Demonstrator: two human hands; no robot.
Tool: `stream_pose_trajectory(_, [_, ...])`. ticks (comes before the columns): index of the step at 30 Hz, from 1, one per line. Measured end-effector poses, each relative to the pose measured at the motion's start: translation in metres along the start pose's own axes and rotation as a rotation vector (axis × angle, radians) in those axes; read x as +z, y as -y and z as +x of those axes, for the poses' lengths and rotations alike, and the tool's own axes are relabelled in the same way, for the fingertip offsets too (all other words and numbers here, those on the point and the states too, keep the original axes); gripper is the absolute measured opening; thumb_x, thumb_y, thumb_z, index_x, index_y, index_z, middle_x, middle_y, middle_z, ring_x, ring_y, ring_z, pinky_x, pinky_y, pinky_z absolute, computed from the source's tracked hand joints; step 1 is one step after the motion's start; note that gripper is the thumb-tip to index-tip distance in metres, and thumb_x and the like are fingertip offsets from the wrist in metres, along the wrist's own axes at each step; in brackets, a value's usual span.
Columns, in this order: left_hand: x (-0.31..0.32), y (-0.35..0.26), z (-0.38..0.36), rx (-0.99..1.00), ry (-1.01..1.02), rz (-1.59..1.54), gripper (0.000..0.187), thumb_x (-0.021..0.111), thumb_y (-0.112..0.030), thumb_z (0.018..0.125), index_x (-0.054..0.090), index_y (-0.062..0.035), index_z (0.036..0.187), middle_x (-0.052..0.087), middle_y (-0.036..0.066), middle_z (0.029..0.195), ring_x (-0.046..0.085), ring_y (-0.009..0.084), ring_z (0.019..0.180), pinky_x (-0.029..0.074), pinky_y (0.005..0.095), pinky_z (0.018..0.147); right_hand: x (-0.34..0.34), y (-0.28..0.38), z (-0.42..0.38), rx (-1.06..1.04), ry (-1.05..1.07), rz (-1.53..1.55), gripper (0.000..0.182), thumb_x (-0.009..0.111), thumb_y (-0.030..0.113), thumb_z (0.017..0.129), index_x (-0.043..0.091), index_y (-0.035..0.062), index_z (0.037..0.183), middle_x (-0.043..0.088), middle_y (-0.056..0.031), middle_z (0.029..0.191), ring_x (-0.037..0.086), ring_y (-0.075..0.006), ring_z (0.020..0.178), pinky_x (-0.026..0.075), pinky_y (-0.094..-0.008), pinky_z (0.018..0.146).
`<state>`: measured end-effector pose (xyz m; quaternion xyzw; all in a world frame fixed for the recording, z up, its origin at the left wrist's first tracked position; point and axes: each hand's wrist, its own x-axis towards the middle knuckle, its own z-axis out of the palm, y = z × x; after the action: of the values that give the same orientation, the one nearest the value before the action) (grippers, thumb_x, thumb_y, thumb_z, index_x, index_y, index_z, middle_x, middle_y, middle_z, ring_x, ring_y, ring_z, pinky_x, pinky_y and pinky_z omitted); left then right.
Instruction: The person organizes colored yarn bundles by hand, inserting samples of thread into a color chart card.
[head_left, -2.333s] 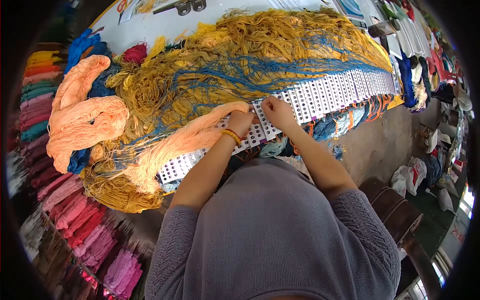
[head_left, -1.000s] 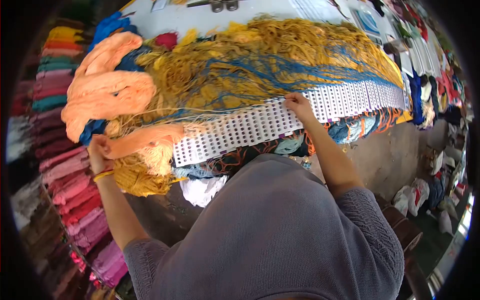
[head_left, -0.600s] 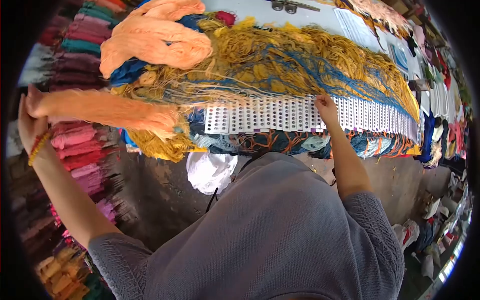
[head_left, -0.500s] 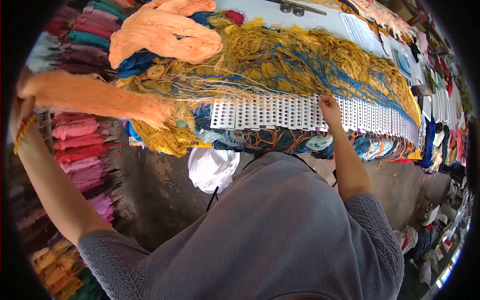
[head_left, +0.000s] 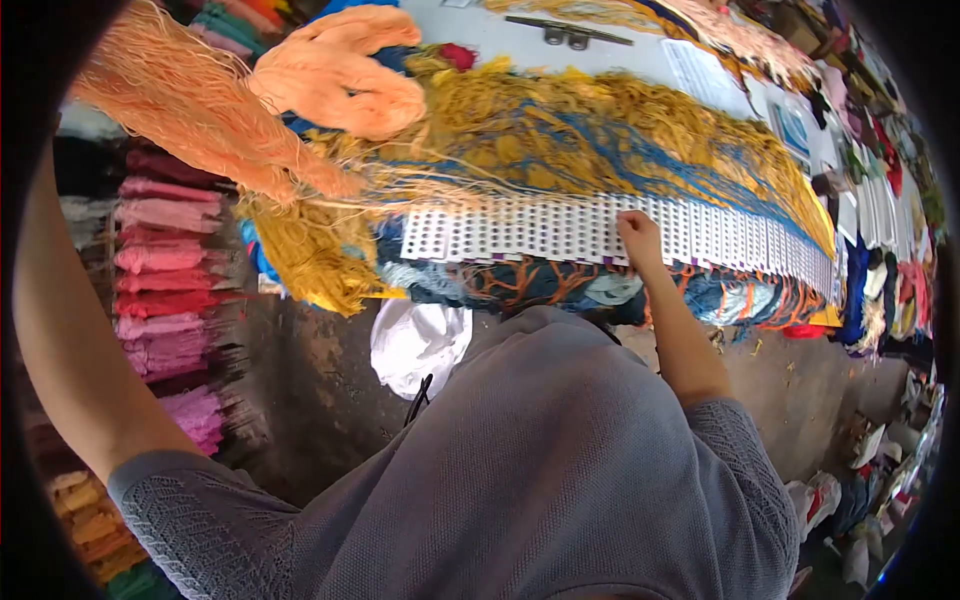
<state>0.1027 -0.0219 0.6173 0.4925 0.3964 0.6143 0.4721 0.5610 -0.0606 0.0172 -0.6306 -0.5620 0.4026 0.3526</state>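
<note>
My left hand is beyond the left edge of the view; only my left forearm (head_left: 60, 340) shows. Beside it a peach yarn skein (head_left: 200, 105) hangs stretched from the upper left, its loose strands (head_left: 440, 190) running right across the yarn pile. My right hand (head_left: 640, 237) is closed over a long row of white cards with holes (head_left: 510, 232). Whether a strand lies between those fingers is hidden. Behind the cards spreads a tangled pile of mustard and blue yarn (head_left: 600, 120).
Another peach skein (head_left: 345, 85) rests at the table's back left. Dark yarn with orange strands (head_left: 520, 282) lines the front edge. A white bag (head_left: 420, 345) stands on the floor, and coloured skeins (head_left: 165, 260) hang at left. A black bar (head_left: 570, 32) lies at the back.
My left arm has swung upward and out of view at the hand, and the peach skein has risen with it. My right hand has shifted slightly left and down along the cards.
</note>
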Motion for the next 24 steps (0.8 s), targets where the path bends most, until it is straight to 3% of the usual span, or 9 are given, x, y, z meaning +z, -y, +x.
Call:
stream_pose_trajectory(4, [0.079,0.086,-0.010,-0.182,0.302,-0.125,0.024,0.042,-0.023,0.084,0.047,-0.0055,0.068,0.049,0.001,0.056,0.045,0.0117,0.042,0.043,0.0221,0.040,-0.043,0.002,0.001,0.014,0.095,0.165,0.018,0.057,0.016,0.076,0.061,0.0012,0.085,0.058,-0.0038,0.065,0.053,-0.0098,0.059,0.043,-0.0243,0.054])
stream_pose_trajectory(6, [0.102,0.167,-0.029,-0.050,0.297,-0.171,0.026,0.043,-0.016,0.088,0.049,-0.0014,0.108,0.055,0.008,0.099,0.052,0.0138,0.088,0.042,0.0245,0.079,-0.074,0.022,0.001,0.050,0.110,0.237,0.016,0.057,0.014,0.077,0.059,0.0000,0.085,0.058,-0.0030,0.066,0.052,-0.0083,0.059,0.043,-0.0232,0.054])
stream_pose_trajectory(7, [0.123,0.211,-0.034,-0.194,0.471,-0.304,0.025,0.046,-0.019,0.086,0.050,-0.0014,0.104,0.056,0.006,0.094,0.052,0.0115,0.081,0.042,0.0242,0.072,-0.090,0.033,-0.002,0.062,0.107,0.272,0.015,0.057,0.013,0.077,0.059,-0.0001,0.084,0.057,-0.0030,0.066,0.052,-0.0081,0.059,0.043,-0.0229,0.054])
stream_pose_trajectory(8, [0.151,0.262,-0.047,-0.060,0.376,-0.138,0.025,0.046,-0.022,0.087,0.051,-0.0021,0.101,0.057,0.004,0.088,0.052,0.0108,0.078,0.043,0.0245,0.070,-0.103,0.047,-0.003,0.070,0.101,0.311,0.015,0.057,0.013,0.077,0.058,-0.0003,0.084,0.057,-0.0030,0.066,0.052,-0.0078,0.059,0.043,-0.0226,0.054])
stream_pose_trajectory(10, [0.187,0.357,-0.071,-0.457,0.240,-0.313,0.032,0.045,-0.030,0.087,0.054,-0.0017,0.098,0.056,0.003,0.079,0.053,0.0132,0.069,0.044,0.0239,0.062,-0.119,0.062,-0.001,-0.003,0.096,0.300,0.013,0.056,0.011,0.078,0.059,0.0003,0.085,0.057,-0.0023,0.067,0.051,-0.0066,0.060,0.042,-0.0213,0.054])
stream_pose_trajectory(12, [0.217,0.411,-0.099,-0.747,0.216,-0.441,0.039,0.043,-0.033,0.087,0.050,0.0000,0.106,0.057,0.010,0.097,0.056,0.0200,0.088,0.046,0.0308,0.075,-0.130,0.085,-0.006,-0.052,0.196,0.399,0.012,0.056,0.011,0.080,0.058,0.0015,0.088,0.057,-0.0001,0.074,0.050,-0.0053,0.065,0.041,-0.0197,0.057])
stream_pose_trajectory(13, [0.226,0.434,-0.110,-0.753,0.274,-0.467,0.043,0.041,-0.035,0.088,0.047,0.0007,0.111,0.054,0.013,0.105,0.053,0.0226,0.096,0.046,0.0365,0.079,-0.128,0.093,-0.008,-0.111,0.173,0.409,0.014,0.058,0.013,0.078,0.059,0.0009,0.086,0.057,-0.0007,0.069,0.050,-0.0056,0.061,0.041,-0.0201,0.055])
stream_pose_trajectory(20, [0.277,0.457,-0.152,-0.868,0.305,-0.530,0.050,0.030,-0.042,0.091,0.043,-0.0025,0.118,0.049,0.008,0.114,0.048,0.0165,0.102,0.044,0.0338,0.080,-0.126,0.111,-0.016,0.093,0.444,0.584,0.017,0.055,0.011,0.082,0.053,-0.0032,0.091,0.056,-0.0037,0.084,0.056,-0.0094,0.072,0.050,-0.0238,0.066])
stream_pose_trajectory(24, [0.271,0.469,-0.157,-0.898,0.335,-0.526,0.052,0.032,-0.044,0.090,0.039,-0.0029,0.122,0.049,0.007,0.115,0.049,0.0149,0.100,0.044,0.0322,0.081,-0.117,0.120,-0.018,0.184,0.406,0.585,0.014,0.055,0.011,0.082,0.054,-0.0018,0.088,0.056,-0.0025,0.082,0.055,-0.0080,0.071,0.051,-0.0223,0.061])
